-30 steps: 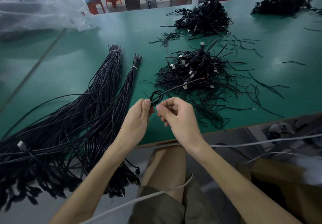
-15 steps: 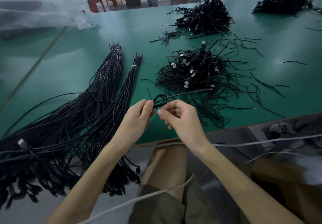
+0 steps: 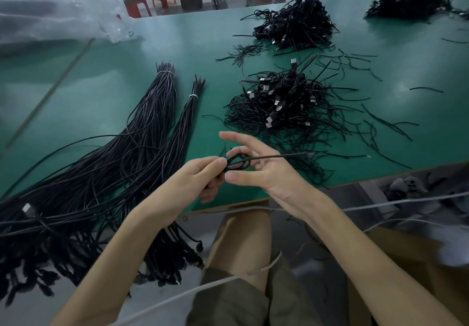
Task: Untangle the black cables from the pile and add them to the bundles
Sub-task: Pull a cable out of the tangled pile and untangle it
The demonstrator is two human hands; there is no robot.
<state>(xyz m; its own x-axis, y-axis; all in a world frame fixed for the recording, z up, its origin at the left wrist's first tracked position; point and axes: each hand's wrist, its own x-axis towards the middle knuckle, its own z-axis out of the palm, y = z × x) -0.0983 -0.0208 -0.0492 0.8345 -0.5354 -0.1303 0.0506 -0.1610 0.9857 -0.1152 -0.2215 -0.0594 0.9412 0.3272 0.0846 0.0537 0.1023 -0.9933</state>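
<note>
A small coiled black cable is pinched by my left hand just above the table's front edge, one free end sticking out to the right. My right hand sits behind and under the coil with its fingers spread and straightened, touching the loops. The tangled pile of black cables with silver plugs lies a little beyond my hands. Two tied bundles of straight black cables lie to the left, their plug ends hanging over the table edge.
The green table also carries two more cable heaps at the back, a clear plastic bag at the far left and loose black ties scattered right of the pile. My knee is under the front edge.
My right hand let go of its pinch and spread its fingers wide around the coil. The cable's free end has come out of the pile and now points right.
</note>
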